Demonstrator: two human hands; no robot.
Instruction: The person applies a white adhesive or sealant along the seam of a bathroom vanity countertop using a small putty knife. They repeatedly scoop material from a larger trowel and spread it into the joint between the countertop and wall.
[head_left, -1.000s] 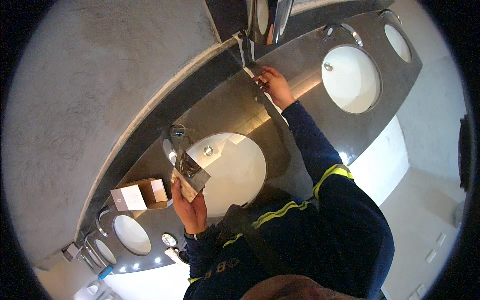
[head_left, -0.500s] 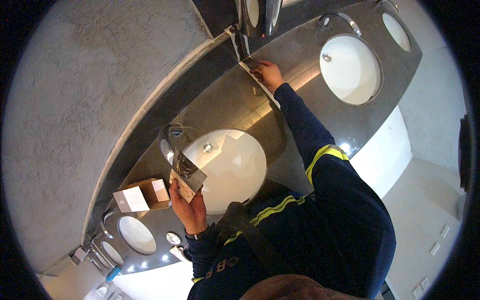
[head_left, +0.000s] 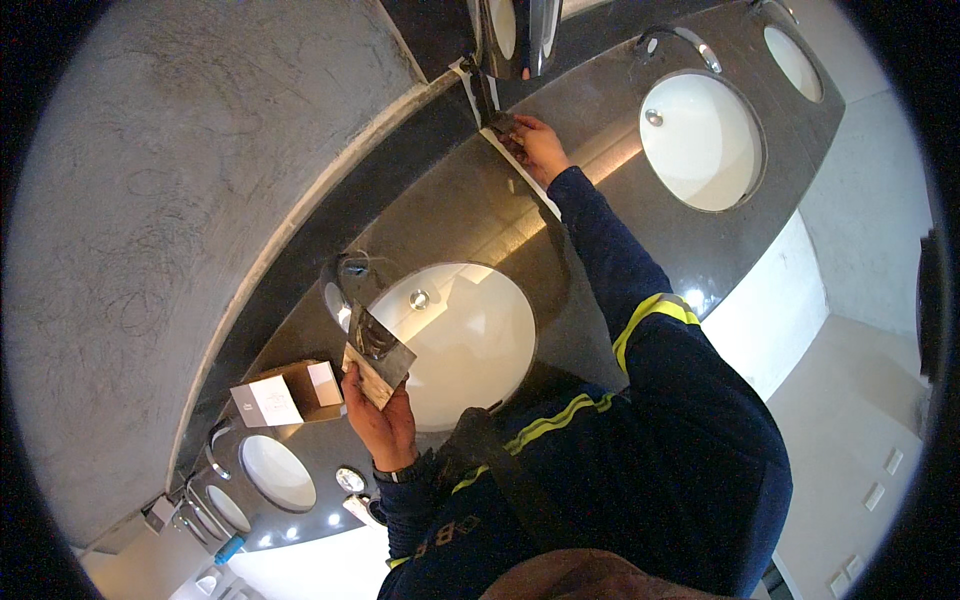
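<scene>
My left hand grips a flat square plate over the near basin. Dark, glossy paste is heaped on its face, and a pale, wood-like strip runs along the side by my fingers. My right hand reaches across the counter, fingers pinched on a small dark flat scraper. Its edge rests at the counter joint by the backsplash. White masking tape lines that joint and continues up the backsplash. My fingers partly hide the scraper.
The dark stone counter holds several white basins, including a near basin and one at the right. Chrome faucets stand behind them. An open cardboard box sits at the left. A shiny metal fixture stands beyond the joint.
My right hand and the scraper shift very slightly at the taped joint. The left hand keeps its hold on the plate, and the view moves a little.
</scene>
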